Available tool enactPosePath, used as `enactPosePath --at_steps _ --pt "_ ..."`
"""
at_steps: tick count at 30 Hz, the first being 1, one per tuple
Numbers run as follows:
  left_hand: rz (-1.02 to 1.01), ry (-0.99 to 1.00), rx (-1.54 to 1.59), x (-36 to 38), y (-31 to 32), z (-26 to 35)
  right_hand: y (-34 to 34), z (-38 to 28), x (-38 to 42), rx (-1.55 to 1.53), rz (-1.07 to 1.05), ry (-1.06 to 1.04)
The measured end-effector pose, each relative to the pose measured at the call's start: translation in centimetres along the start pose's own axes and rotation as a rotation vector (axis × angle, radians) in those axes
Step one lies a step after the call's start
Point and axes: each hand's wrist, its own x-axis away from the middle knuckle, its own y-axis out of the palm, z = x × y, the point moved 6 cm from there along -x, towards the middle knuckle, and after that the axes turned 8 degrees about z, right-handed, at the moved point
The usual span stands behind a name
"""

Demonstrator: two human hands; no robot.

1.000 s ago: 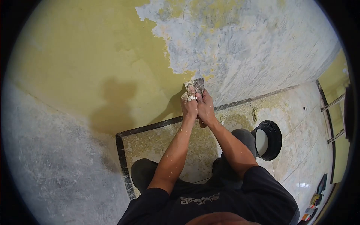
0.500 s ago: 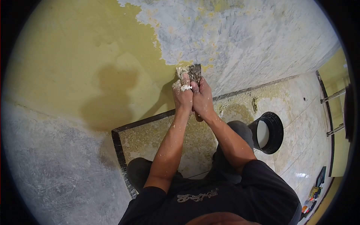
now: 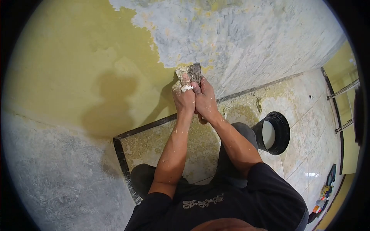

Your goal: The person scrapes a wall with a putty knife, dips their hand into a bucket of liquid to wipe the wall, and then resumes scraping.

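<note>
Both hands grip one scraper (image 3: 195, 72), whose dark, flecked blade meets the wall where yellow paint (image 3: 92, 57) borders a bare grey-white patch (image 3: 239, 42). My left hand (image 3: 184, 96) is closed on it, with a finger along the blade and pale paint scrapings stuck to the fingers. Right beside it, my right hand (image 3: 206, 101) wraps the handle, whose brown end shows below the palms. Pale scrapings are heaped on the left part of the blade. Specks dot both forearms.
A black bucket (image 3: 276, 133) holding whitish liquid stands by my right knee. Paint debris covers the floor (image 3: 169, 148) along the dark skirting (image 3: 154, 124). Metal bars (image 3: 343, 91) stand at the far right; several small items (image 3: 325, 191) lie at the lower right.
The scraper and both hands appear slightly further left and up in view. The view itself has shifted a little, with the wall patch and bucket also displaced slightly.
</note>
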Motion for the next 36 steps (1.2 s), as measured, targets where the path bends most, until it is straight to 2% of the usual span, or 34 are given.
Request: enactPosePath --at_steps 1,3,4,6,8,10,12,14,16,18,20,21,22,23,24,28,30,32,33,36 --pt "-0.001 -0.012 -0.009 0.0 0.0 -0.8 -0.1 0.2 0.4 0.001 0.0 0.015" --pt "0.072 0.192 -0.008 -0.9 -0.1 -0.3 0.1 -0.5 0.2 -0.029 0.021 -0.014" --pt "0.068 0.189 -0.016 -1.0 -0.1 -0.3 0.2 -0.9 0.1 -0.032 0.026 -0.007" --pt "0.072 0.31 -0.136 -1.1 -0.3 1.0 0.5 -1.9 -0.2 -0.154 0.011 -0.015" --pt "0.049 0.266 -0.208 -0.8 -0.4 0.8 0.5 -0.9 -0.1 -0.126 0.026 -0.03" --pt "0.105 0.226 -0.027 -0.9 -0.2 -0.8 0.8 0.3 -0.2 -0.101 0.024 -0.071" --pt "0.084 0.253 -0.069 -0.8 0.1 -2.8 0.2 2.4 0.5 -0.059 0.053 -0.041" --pt "0.06 0.181 -0.047 -0.6 0.9 -5.1 -0.4 3.8 0.8 -0.062 0.052 -0.053" --pt "0.055 0.206 -0.08 -0.2 1.5 -5.2 -0.8 4.4 0.6 -0.068 0.027 -0.003" --pt "0.033 0.172 0.022 -0.1 2.2 -5.0 -1.3 3.8 0.4 -0.105 -0.009 0.008" --pt "0.097 0.237 0.034 -0.2 2.0 -4.1 -1.5 3.1 0.2 -0.044 -0.033 0.045" --pt "0.044 0.168 0.013 -0.5 2.0 -4.4 -1.5 2.4 0.2 -0.038 -0.038 0.046" --pt "-0.008 0.097 -0.011 -0.5 2.1 -4.8 -1.4 2.2 0.4 0.014 -0.047 0.133" --pt "-0.006 0.088 -0.016 -0.3 2.0 -4.9 -1.4 2.2 0.7 0.064 -0.055 0.223" --pt "0.001 0.056 0.044 -0.2 2.0 -4.4 -1.5 1.7 0.7 0.06 -0.053 0.228" --pt "0.06 -0.003 0.078 -0.6 2.4 -5.5 -2.1 1.7 0.4 0.144 -0.085 0.186" --pt "0.047 0.047 0.119 -0.6 2.4 -4.9 -1.5 2.0 0.1 0.147 -0.1 0.136" --pt "0.019 0.01 -0.026 -0.6 1.9 -4.4 -1.0 2.4 0.2 -0.181 -0.03 0.117" --pt "0.014 0.021 -0.126 -0.3 1.5 -3.4 -1.0 2.0 0.4 -0.186 -0.032 0.118" --pt "0.049 0.026 -0.045 -0.8 1.5 -3.3 -1.1 1.2 0.4 -0.039 0.002 0.089"
